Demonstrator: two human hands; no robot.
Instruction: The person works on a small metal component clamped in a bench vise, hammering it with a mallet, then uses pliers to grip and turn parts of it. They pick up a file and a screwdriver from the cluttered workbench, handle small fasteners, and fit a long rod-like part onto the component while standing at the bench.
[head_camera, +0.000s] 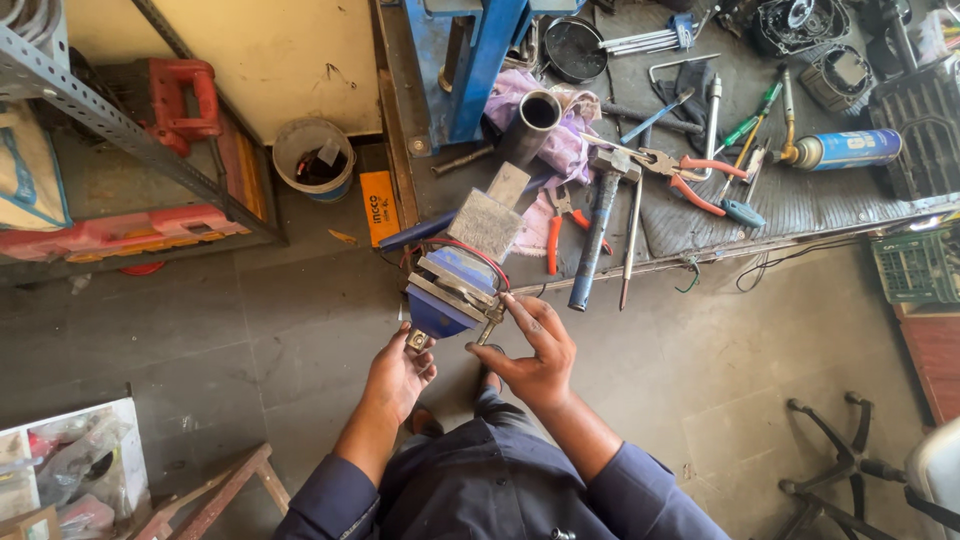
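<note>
A blue vise (448, 290) is seen at the table (800, 205) edge, its jaws grey and worn, a red wire looped over it. Its handle end is gripped by the left hand (400, 375), fingers closed on it. A small metal part at the jaws is pinched by the right hand (535, 350). Behind lie one hammer (597, 225), two red-handled pliers (690, 175), one blue canister (850, 150).

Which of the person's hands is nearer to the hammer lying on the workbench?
Right. The right hand is at the blue vise's handle end, just below-left of the hammer shaft's lower end. The left hand grips the handle's other end, farther left, beyond the vise.
</note>
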